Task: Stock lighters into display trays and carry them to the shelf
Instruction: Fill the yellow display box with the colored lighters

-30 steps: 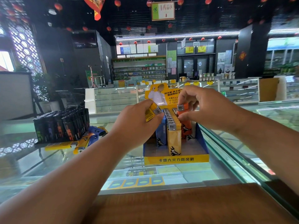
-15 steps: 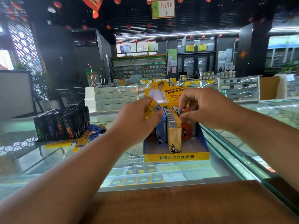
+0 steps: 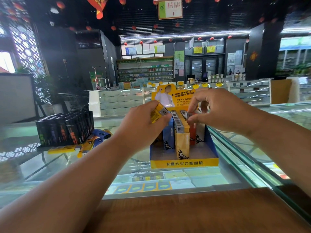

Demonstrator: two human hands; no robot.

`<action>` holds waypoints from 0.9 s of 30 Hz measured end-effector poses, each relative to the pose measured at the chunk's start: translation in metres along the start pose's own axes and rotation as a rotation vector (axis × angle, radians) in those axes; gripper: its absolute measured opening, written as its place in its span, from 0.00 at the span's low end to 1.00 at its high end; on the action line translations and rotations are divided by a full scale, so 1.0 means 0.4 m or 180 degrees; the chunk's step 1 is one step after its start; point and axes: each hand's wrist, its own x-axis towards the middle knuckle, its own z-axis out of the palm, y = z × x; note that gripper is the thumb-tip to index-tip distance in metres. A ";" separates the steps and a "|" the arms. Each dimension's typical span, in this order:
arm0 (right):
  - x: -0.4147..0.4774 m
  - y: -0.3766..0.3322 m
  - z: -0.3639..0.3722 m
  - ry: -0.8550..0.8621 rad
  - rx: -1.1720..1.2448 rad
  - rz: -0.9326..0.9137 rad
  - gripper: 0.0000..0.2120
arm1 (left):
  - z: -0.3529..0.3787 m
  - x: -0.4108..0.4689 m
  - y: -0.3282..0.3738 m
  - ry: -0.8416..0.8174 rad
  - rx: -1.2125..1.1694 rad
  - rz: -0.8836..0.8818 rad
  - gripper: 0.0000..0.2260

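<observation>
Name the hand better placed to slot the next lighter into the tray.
Left. The left hand holds a yellow lighter over the tray; the right hand pinches an orange lighter standing in it.

My left hand [image 3: 143, 125] grips a yellow lighter [image 3: 158, 113], its metal cap poking out past my thumb. My right hand [image 3: 217, 111] pinches the cap of an orange lighter [image 3: 192, 132] standing in the display tray [image 3: 184, 163], just beside a full yellow row [image 3: 180, 142]; a blue lighter [image 3: 168, 137] stands on that row's other side. The tray sits on the glass counter [image 3: 50, 162]. Further left stands a block of black lighters [image 3: 65, 128], with what look like loose lighters [image 3: 94, 142] lying beside it.
</observation>
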 end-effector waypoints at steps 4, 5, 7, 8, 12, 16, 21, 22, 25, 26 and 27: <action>-0.001 0.006 0.007 -0.0207 -0.0095 0.0059 0.06 | -0.002 -0.001 0.002 -0.0067 -0.0009 0.0004 0.09; -0.001 0.006 0.009 -0.0216 -0.0115 0.0039 0.06 | -0.003 -0.001 0.003 -0.0072 -0.0008 0.0010 0.09; 0.000 0.006 0.007 -0.0206 -0.0159 -0.0014 0.06 | -0.005 -0.001 0.006 -0.0068 -0.0017 0.0035 0.09; 0.001 0.006 0.006 -0.0202 -0.0174 -0.0024 0.06 | -0.007 -0.001 0.008 -0.0074 -0.0051 0.0048 0.09; -0.001 0.008 0.004 -0.0023 -0.0057 -0.0078 0.04 | -0.011 -0.005 0.014 -0.0081 -0.0157 0.0115 0.04; -0.008 -0.012 0.001 0.0347 0.0471 -0.0175 0.03 | -0.023 -0.007 0.019 0.0053 -0.0320 0.0277 0.08; -0.015 -0.040 0.010 0.0452 0.0792 -0.0445 0.06 | -0.025 -0.001 0.012 0.0034 -0.0129 0.0550 0.08; -0.016 -0.045 0.013 0.0446 0.0854 -0.0489 0.07 | -0.025 0.001 0.011 0.0054 -0.0115 0.0592 0.09; -0.017 -0.052 0.020 0.0418 0.0954 -0.0565 0.09 | -0.026 0.003 0.011 0.0125 -0.0091 0.0642 0.08; -0.018 -0.053 0.021 0.0402 0.0969 -0.0570 0.09 | -0.026 0.004 0.011 0.0117 -0.0046 0.0636 0.08; -0.018 -0.054 0.022 0.0386 0.0979 -0.0581 0.09 | -0.026 0.005 0.011 0.0108 0.0019 0.0628 0.07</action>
